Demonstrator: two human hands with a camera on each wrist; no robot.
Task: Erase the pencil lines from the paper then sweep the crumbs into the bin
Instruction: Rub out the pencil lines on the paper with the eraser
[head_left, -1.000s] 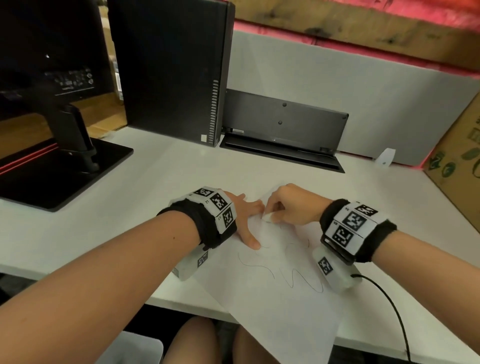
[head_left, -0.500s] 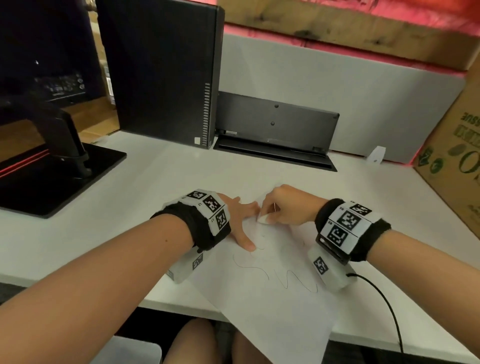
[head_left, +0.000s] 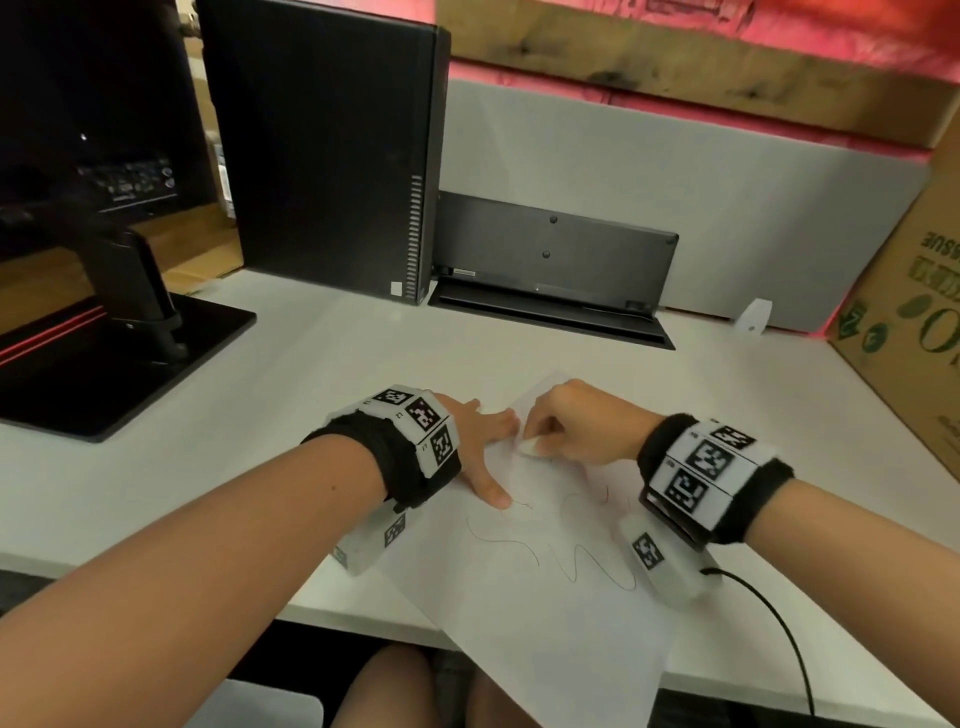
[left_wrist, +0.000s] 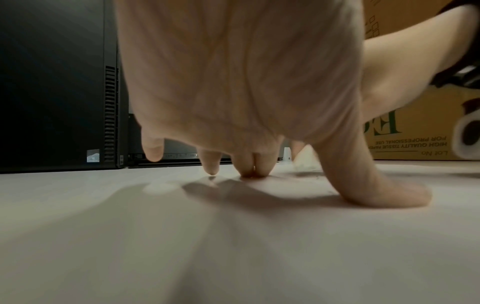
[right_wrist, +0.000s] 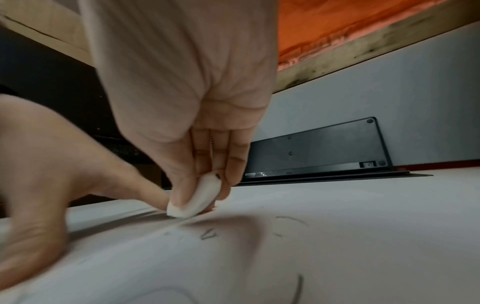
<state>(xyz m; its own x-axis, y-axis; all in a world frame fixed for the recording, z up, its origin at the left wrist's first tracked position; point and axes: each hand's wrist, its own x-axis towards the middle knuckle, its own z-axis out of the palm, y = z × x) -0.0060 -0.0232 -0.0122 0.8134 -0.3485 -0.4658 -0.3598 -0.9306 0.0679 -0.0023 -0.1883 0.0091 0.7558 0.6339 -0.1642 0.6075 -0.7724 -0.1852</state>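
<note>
From above, the paper (head_left: 540, 587) lies askew on the white desk (head_left: 260, 415), its near corner hanging past the front edge over the person's lap, which I take to be why it needs pinning. The left hand (head_left: 472, 441) is spread flat with straight fingers, gripping nothing, pressing the sheet's left side so it will not drag. The right hand (head_left: 576, 426) pinches a small white eraser (head_left: 530, 446) against the far part of the sheet, just beside the left fingertips. Wavy pencil lines (head_left: 582, 561) remain across the middle, so erasing looks only partly done; I see no bin anywhere. The left wrist view shows that hand (left_wrist: 246, 92) arched, fingertips (left_wrist: 253, 168) and thumb planted on the paper (left_wrist: 233, 236), weight bearing down through them. The right wrist view shows the right hand (right_wrist: 197, 127) with thumb and fingers closed round the eraser (right_wrist: 197, 199), its rounded end touching the paper (right_wrist: 259, 257) at a low angle, likely to rub with a broad face. Faint pencil marks (right_wrist: 207, 235) lie just in front of it, and the left hand (right_wrist: 52, 168) braces close by, where the sheet would otherwise buckle.
</note>
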